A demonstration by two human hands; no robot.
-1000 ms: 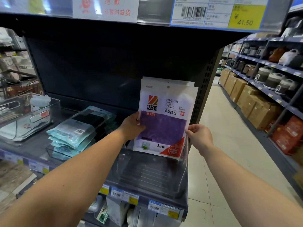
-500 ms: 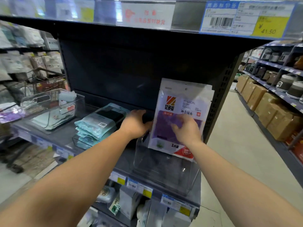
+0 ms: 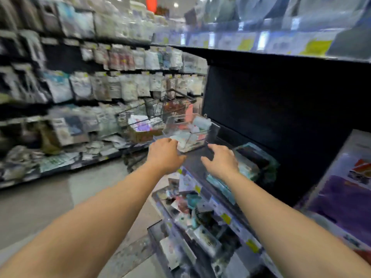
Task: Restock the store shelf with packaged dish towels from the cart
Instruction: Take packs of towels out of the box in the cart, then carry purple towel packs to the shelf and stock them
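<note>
Left hand (image 3: 164,155) and right hand (image 3: 220,160) apart, fingers loosely spread, holding nothing.

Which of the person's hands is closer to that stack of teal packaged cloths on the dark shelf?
Right. The right hand hovers at the stack of teal packaged cloths, at its near edge; the left hand is farther left, by the clear plastic bin.

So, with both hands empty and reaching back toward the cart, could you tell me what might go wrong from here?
The purple dish towel packs stand upright at the shelf's right end with nobody holding them, so they might tip forward. The left hand and right hand pass near the clear bin at the shelf edge and could knock it. The view is blurred, so reaching into the wire cart may be imprecise.
</note>
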